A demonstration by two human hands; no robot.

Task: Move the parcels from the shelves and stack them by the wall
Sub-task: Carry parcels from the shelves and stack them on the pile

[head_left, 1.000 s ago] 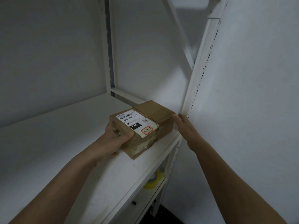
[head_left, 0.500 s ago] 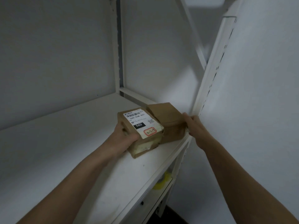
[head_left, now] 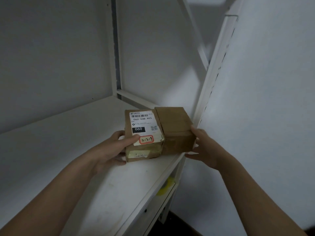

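Two brown cardboard parcels sit side by side at the front right corner of a white shelf (head_left: 51, 150). The left parcel (head_left: 144, 150) carries a white shipping label with "060" and a red-bordered sticker. My left hand (head_left: 112, 149) grips its left side, thumb on top near the sticker. The plain parcel (head_left: 175, 126) lies against it on the right. My right hand (head_left: 204, 147) holds that parcel's right side, thumb near its top edge and fingers under its lower corner. Both parcels look slightly tilted and raised at the front.
A white upright post (head_left: 214, 68) of the rack stands right behind the parcels, with a diagonal brace (head_left: 194, 33) above. A white wall (head_left: 264, 99) fills the right. Below the shelf, something yellow (head_left: 166, 186) shows on a lower level. Dark floor is at the bottom.
My right hand has closed in onto the plain parcel's right side. Both parcels have turned and shifted toward me, squeezed together between my hands.
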